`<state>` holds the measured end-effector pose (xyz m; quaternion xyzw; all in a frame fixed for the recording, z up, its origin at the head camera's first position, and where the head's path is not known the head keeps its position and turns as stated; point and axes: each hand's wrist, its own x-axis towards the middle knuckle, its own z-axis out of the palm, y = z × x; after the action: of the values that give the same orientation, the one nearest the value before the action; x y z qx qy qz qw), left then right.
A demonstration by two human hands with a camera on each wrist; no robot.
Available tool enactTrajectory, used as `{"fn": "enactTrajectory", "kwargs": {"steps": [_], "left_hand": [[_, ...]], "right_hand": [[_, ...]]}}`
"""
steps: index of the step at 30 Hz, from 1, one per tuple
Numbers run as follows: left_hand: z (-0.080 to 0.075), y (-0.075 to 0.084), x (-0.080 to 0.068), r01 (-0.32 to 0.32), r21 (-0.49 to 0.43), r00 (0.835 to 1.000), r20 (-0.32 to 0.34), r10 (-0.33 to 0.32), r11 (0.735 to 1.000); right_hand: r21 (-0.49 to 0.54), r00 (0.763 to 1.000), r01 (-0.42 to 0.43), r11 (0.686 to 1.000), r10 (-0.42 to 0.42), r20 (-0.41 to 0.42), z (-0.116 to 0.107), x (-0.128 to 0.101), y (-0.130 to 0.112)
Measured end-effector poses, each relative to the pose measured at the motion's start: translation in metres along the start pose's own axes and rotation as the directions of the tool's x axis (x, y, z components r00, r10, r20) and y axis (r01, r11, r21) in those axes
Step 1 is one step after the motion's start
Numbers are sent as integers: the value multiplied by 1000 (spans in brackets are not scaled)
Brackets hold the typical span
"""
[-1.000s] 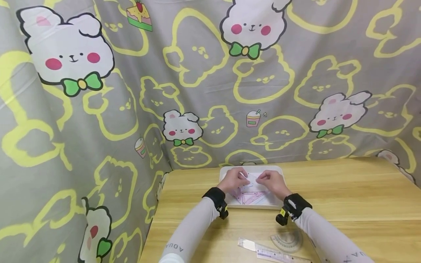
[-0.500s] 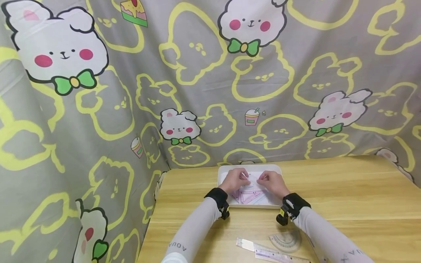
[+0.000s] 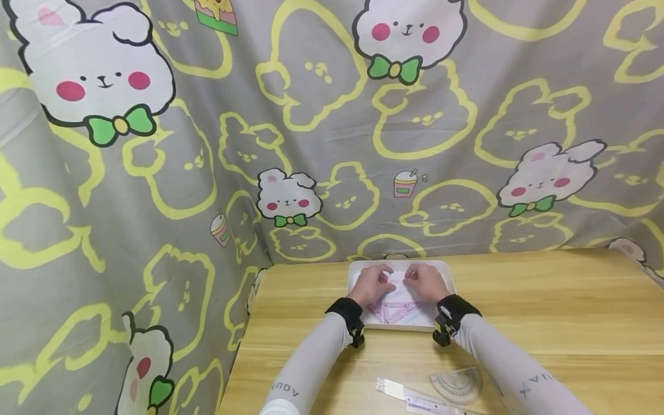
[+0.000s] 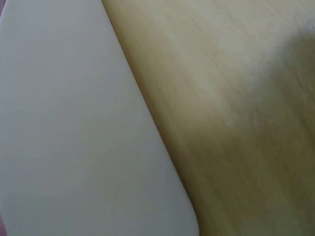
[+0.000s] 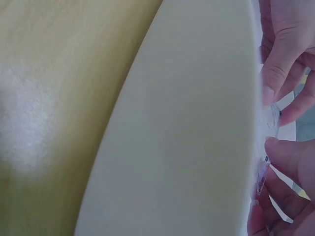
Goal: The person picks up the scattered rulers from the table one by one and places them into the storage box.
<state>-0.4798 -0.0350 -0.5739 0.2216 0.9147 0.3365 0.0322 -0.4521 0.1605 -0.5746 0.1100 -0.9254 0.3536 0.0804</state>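
Sleeves of pale grey are leading to the left hand and the right hand, which are facing each other over a white tray. The right-wrist view is revealing what the head view is leaving vague: both hands are pinching a clear plastic piece, its body lying between them, a thumb of each on it. Below the hands, purple-edged triangles are lying in the tray; only the head view is showing them plainly. Nearer the person than either hand, a protractor and a ruler are resting on the counter. The left-wrist view is showing mainly tray wall and counter. Beyond both hands, a patterned curtain is hanging.
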Motion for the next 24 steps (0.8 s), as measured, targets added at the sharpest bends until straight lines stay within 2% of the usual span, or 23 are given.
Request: {"fn": "enactTrajectory", "kwargs": {"steps": [7,13,19,24], "left_hand": [[2,0,3,-18,43,996,-85,22,999],[4,-5,2,14,83,988,-155,-1,996],[7,-12,-2,53,83,984,-174,-37,995],[8,-13,-2,74,84,987,-146,-61,994]], "right_hand": [[-37,997,71,997,-72,-27,4,4,-1],[-126,990,132,983,-137,-32,9,1,-10],[-230,987,162,959,-162,19,13,-3,-16],[-243,983,184,952,-179,43,16,-3,-13]]}}
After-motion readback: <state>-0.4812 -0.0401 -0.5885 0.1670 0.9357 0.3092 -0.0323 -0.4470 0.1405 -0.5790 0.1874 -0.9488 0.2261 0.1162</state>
